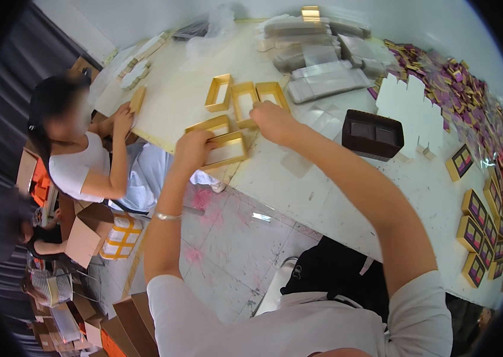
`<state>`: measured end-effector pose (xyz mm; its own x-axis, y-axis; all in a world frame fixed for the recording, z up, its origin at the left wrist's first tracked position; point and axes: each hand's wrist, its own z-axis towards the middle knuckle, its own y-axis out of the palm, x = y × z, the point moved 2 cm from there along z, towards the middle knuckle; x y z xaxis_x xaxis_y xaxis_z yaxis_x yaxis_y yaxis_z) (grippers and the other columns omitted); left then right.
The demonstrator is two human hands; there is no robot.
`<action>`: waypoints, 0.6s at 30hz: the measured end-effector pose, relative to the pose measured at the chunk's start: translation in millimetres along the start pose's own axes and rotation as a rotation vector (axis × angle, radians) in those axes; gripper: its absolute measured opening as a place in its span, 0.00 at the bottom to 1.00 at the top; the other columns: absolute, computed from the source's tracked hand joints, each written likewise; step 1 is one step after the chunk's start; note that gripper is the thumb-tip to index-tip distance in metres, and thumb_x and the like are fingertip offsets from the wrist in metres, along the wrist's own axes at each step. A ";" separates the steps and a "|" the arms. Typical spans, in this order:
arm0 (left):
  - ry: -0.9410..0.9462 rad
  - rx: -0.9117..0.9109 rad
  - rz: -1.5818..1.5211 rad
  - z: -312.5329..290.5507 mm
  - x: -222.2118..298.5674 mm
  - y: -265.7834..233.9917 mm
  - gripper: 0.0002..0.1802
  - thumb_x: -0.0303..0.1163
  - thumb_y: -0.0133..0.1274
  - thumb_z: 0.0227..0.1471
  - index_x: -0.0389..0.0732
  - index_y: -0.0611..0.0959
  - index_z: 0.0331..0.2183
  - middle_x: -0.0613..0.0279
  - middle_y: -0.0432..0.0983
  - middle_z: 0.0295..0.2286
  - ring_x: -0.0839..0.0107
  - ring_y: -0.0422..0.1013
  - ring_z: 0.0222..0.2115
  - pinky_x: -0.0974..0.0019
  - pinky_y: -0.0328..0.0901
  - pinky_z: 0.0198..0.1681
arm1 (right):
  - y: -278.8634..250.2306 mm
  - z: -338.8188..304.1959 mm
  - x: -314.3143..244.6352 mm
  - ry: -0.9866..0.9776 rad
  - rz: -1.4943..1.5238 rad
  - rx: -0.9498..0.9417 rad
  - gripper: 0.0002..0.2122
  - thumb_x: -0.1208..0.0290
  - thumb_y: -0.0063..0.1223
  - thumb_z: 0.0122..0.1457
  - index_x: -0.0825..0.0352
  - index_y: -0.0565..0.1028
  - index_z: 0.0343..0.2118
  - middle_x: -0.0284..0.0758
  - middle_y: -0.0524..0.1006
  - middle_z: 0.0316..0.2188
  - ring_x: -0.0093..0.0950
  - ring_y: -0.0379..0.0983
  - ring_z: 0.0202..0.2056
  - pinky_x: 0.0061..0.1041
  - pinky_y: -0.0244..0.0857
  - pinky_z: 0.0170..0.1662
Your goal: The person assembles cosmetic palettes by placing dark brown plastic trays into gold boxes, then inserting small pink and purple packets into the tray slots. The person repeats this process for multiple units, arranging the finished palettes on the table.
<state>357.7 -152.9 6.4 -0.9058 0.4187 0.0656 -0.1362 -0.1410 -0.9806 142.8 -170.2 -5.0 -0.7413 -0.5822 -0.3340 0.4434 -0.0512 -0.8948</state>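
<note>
Several shallow gold rectangular box frames with pale insides lie on the left part of the white table. My left hand (192,151) is closed on the edge of a gold box frame (227,159) at the table's near edge; a second one (208,125) sits just behind it, against the hand. Closed fingers of my right hand (274,122) grip the near edge of another gold frame (242,102), between it and a neighbouring frame (275,90). My fingertips are partly hidden. One more gold frame (219,93) stands apart, a little farther back.
A dark brown box (372,135) with two square compartments sits to the right, by white card pieces (407,107). Clear plastic sleeves (327,82) are stacked at the back. Purple-and-gold small boxes (463,89) heap far right. At left, a co-worker (88,152) holds a gold piece (137,100).
</note>
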 end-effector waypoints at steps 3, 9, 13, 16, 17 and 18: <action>0.052 0.093 -0.028 -32.8 7.9 -31.3 0.07 0.31 0.55 0.42 0.39 0.81 0.26 0.53 0.74 0.24 0.55 0.71 0.27 0.60 0.65 0.30 | -64.5 -51.2 -13.7 -0.205 0.248 0.041 0.01 0.83 0.47 0.47 0.72 0.69 0.24 0.44 0.69 0.30 0.43 0.67 0.37 0.37 0.62 0.40; 0.364 -0.227 -0.215 -76.4 139.0 -45.6 0.06 0.24 0.55 0.40 0.38 0.79 0.27 0.59 0.73 0.24 0.61 0.72 0.26 0.64 0.65 0.27 | -177.5 -281.1 -4.3 -0.094 0.057 -0.377 0.03 0.82 0.46 0.46 0.73 0.72 0.24 0.40 0.70 0.36 0.37 0.66 0.45 0.29 0.66 0.45; 0.751 -0.328 -0.244 -62.6 246.4 -10.9 0.09 0.21 0.54 0.37 0.40 0.78 0.28 0.62 0.71 0.26 0.62 0.72 0.25 0.64 0.66 0.25 | -189.1 -392.5 40.4 0.051 -0.335 -0.450 0.05 0.78 0.48 0.46 0.73 0.74 0.27 0.39 0.69 0.41 0.36 0.63 0.50 0.27 0.67 0.45; 0.979 -0.327 -0.280 -55.6 321.8 2.5 0.09 0.20 0.53 0.35 0.39 0.75 0.26 0.60 0.69 0.25 0.61 0.71 0.24 0.63 0.66 0.24 | -194.1 -422.3 69.2 0.007 -0.460 -0.431 0.07 0.77 0.48 0.46 0.73 0.74 0.28 0.39 0.69 0.44 0.36 0.60 0.54 0.27 0.64 0.50; 1.048 -0.319 -0.299 -53.3 346.3 6.6 0.08 0.20 0.52 0.35 0.39 0.75 0.25 0.59 0.68 0.24 0.61 0.71 0.24 0.62 0.66 0.24 | -194.3 -422.1 79.1 -0.014 -0.479 -0.415 0.07 0.77 0.48 0.46 0.73 0.74 0.28 0.39 0.69 0.45 0.36 0.59 0.55 0.27 0.63 0.51; 1.078 -0.329 -0.300 -51.4 366.7 10.0 0.08 0.20 0.52 0.35 0.38 0.74 0.25 0.59 0.68 0.25 0.60 0.71 0.24 0.62 0.66 0.24 | -193.2 -419.7 85.8 -0.043 -0.493 -0.400 0.07 0.77 0.48 0.46 0.72 0.74 0.28 0.39 0.69 0.46 0.36 0.59 0.56 0.28 0.62 0.53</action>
<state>44.8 45.3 11.1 -0.0228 0.9635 0.2667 -0.0329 0.2659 -0.9634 -218.0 130.3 14.8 -0.7861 -0.5997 0.1498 -0.1729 -0.0193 -0.9848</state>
